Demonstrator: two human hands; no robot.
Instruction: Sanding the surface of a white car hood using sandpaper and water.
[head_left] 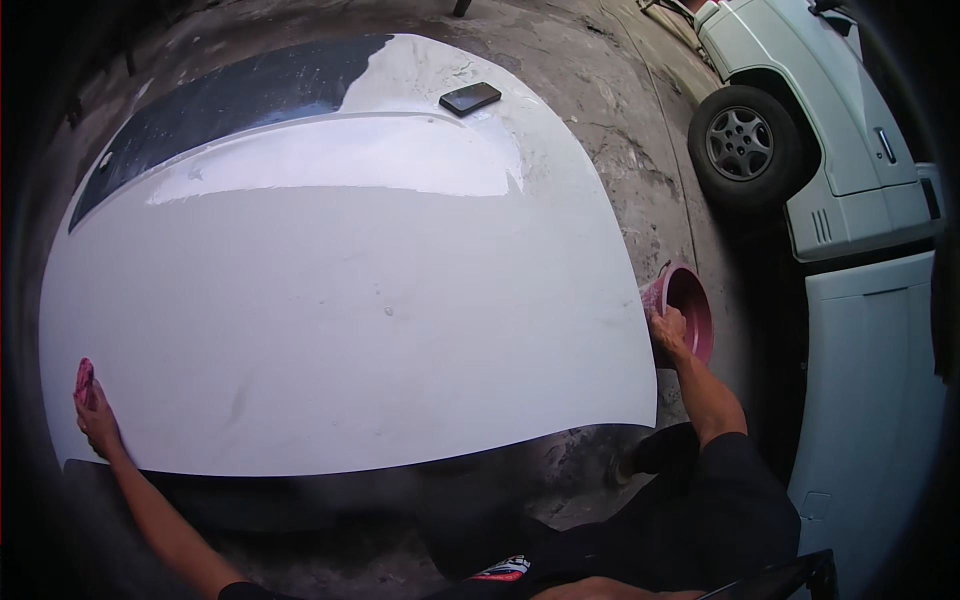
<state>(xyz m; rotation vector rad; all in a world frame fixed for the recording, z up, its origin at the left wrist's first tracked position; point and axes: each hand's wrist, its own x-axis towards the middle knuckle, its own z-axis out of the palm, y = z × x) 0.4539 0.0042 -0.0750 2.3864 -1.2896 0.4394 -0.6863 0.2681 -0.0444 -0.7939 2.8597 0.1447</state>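
Toward the near-left corner of the panel (pixel 300 290), along its left edge: one pink cloth (pixel 85 372), in the left hand (pixel 97 420), fingers closed about it. Long axis of the cloth ran roughly away from the person, in line with that edge.

Just beyond the right edge, toward the near-right corner: one pink bucket (pixel 706 312), with the right hand (pixel 670 330) at its rim. Fingers there were partly hidden; whether they gripped or merely rested could not be told.

Chief relation: cloth and bucket lay at opposite edges, the panel's whole width between. Bucket was right of the cloth and somewhat farther from the person; the right hand was by far the nearer to it.

Also listed: one black device (pixel 470 98), flat by the far-right corner.
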